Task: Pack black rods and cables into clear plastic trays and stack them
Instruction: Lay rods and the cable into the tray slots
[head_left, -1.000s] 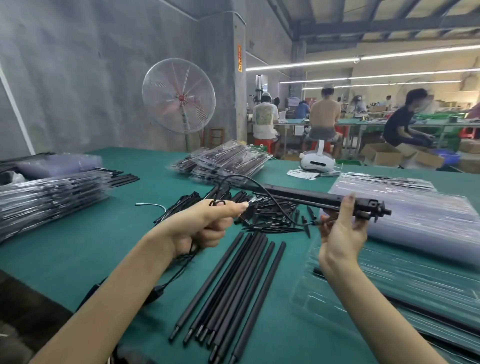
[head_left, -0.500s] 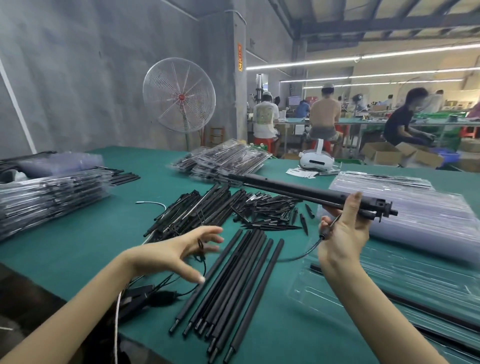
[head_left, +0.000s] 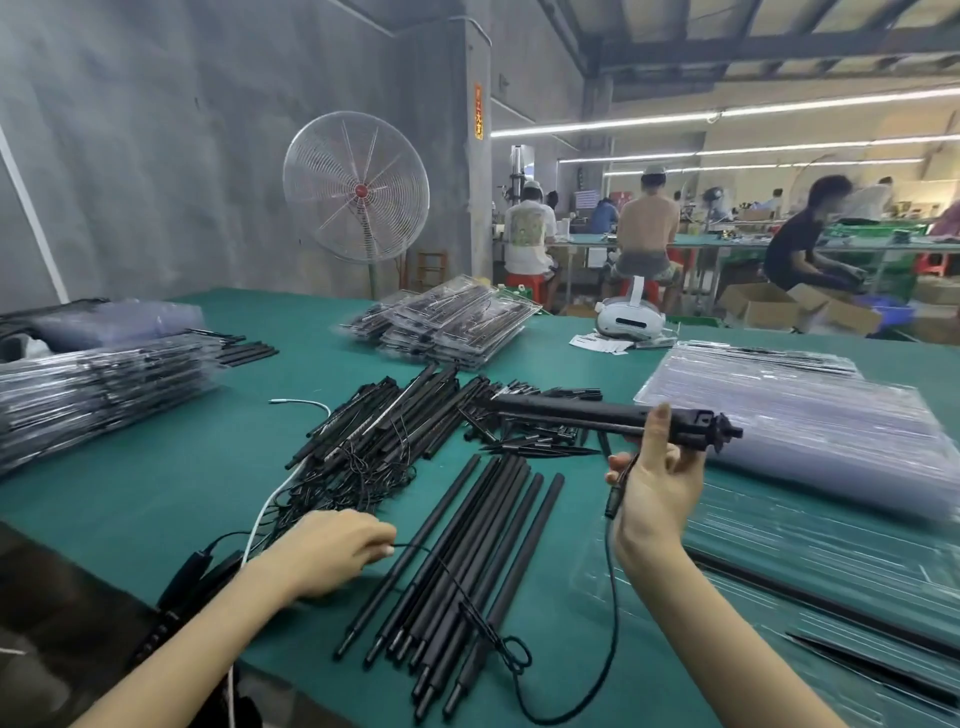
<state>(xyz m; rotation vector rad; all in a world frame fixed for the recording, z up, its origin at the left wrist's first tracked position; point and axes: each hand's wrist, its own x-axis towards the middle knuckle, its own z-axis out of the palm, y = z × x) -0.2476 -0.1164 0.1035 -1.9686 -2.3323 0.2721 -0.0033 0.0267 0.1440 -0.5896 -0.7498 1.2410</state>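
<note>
My right hand (head_left: 655, 486) grips a long black rod (head_left: 587, 415) held level above the green table (head_left: 156, 488), near its connector end. A black cable (head_left: 613, 623) hangs from that hand in a loop down to the table. My left hand (head_left: 332, 551) is low over the table and pinches a thin black cable (head_left: 415, 548) that trails across a row of several black rods (head_left: 467, 545). A pile of thinner rods and cables (head_left: 384, 421) lies behind. An open clear plastic tray (head_left: 810, 587) with a rod in it lies at the right.
Stacks of packed trays stand at the left (head_left: 98, 384) and at the back middle (head_left: 447, 322). A stack of clear empty trays (head_left: 810, 415) sits at the right. A white headset (head_left: 628, 319) rests at the table's far edge. A standing fan (head_left: 356, 189) and seated workers are beyond.
My left hand came down from beside the raised rod to the table and now pinches a thin cable over the row of rods. The rod in my right hand stayed roughly level.
</note>
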